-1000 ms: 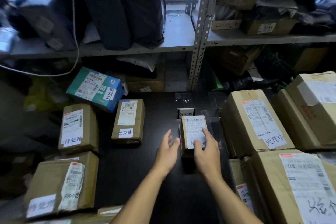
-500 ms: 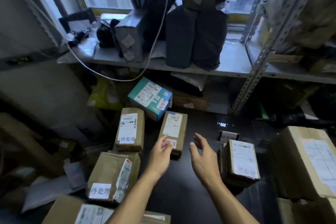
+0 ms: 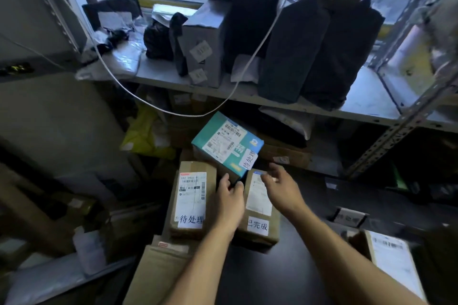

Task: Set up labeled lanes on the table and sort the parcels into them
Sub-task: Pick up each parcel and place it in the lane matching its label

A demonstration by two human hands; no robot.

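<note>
Both hands reaching for brown box [image 3: 257,208] tagged 已完成: left hand [image 3: 229,202] and right hand [image 3: 281,188] open, flanking it, probably relocating it from 待处理 box [image 3: 192,202] beside.

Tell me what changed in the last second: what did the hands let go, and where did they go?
Both hands left the small brown box with a white label and moved left. The left hand and right hand now hover open over the brown 已完成 box, gripping nothing. The teal box stayed put.
</note>
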